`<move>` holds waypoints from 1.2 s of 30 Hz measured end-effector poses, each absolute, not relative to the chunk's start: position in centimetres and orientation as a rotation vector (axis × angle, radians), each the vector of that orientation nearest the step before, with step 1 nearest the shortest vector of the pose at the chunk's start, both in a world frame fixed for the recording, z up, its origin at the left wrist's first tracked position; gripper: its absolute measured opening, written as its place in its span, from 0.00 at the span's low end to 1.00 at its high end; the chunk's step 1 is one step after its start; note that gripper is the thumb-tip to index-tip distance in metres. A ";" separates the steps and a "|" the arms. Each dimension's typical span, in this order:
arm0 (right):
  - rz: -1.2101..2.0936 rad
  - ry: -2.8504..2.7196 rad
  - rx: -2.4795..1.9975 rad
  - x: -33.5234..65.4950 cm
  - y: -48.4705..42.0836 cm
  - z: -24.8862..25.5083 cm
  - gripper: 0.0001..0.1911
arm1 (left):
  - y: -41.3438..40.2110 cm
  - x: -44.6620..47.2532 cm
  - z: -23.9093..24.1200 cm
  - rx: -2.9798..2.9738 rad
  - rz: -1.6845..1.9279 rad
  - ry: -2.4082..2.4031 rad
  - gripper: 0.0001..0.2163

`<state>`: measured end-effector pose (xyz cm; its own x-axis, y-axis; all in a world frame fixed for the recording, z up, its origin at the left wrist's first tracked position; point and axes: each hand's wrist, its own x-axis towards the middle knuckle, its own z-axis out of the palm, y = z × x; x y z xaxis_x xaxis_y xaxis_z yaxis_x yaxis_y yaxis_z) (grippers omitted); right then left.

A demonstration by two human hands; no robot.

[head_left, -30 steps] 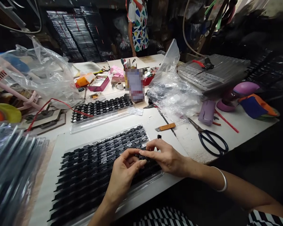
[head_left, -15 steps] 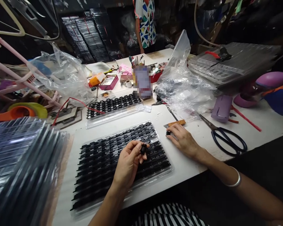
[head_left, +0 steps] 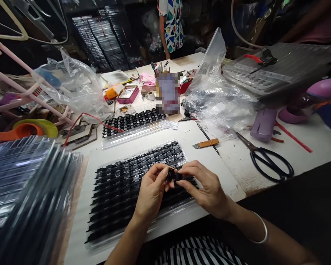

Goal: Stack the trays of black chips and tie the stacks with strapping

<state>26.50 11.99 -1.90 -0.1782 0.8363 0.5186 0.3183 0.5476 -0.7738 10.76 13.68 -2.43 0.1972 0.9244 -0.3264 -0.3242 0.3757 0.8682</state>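
Note:
Pinched in my left hand (head_left: 153,189) is a small black slotted plastic part (head_left: 169,174). My right hand (head_left: 205,186) grips a small black block (head_left: 178,177) between thumb and fingers, right beside that part; whether the two touch I cannot tell. Both hands are over the right half of a clear plastic tray (head_left: 89,247), which holds rows of black slotted parts (head_left: 121,195). A utility knife (head_left: 208,143) with an orange-brown handle lies on the table beyond my right hand.
Dark-handled scissors (head_left: 264,158) lie at the right. A second tray (head_left: 135,138) of black parts is farther back. Stacked clear trays (head_left: 22,184) fill the left. Plastic bags (head_left: 217,106) and a pink tray (head_left: 128,95) are behind. A person (head_left: 172,27) stands across the table.
My right hand has come from beside the utility knife to my left hand, bringing the small black block with it. My left hand stays over the tray, still pinching its part.

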 end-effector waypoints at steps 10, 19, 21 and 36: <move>0.602 -1.674 -1.003 25.0 12.2 -2.8 0.08 | 13.3 10.8 -2.9 0.894 1.048 1.076 0.08; 0.600 -1.671 -1.034 24.8 12.1 -3.3 0.09 | 13.3 11.0 -2.3 0.955 1.045 1.163 0.09; 0.583 -1.668 -1.041 24.8 12.2 -3.3 0.10 | 13.2 11.0 -2.3 0.978 1.054 1.172 0.08; 0.695 -1.681 -1.033 26.7 12.7 -2.6 0.11 | 13.0 10.7 -2.0 1.029 0.981 1.051 0.13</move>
<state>26.66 12.74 -2.61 -0.1329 0.8825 0.4511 0.3064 0.4694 -0.8281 10.71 12.97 -2.00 0.2096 0.9577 -0.1972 -0.1306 0.2273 0.9650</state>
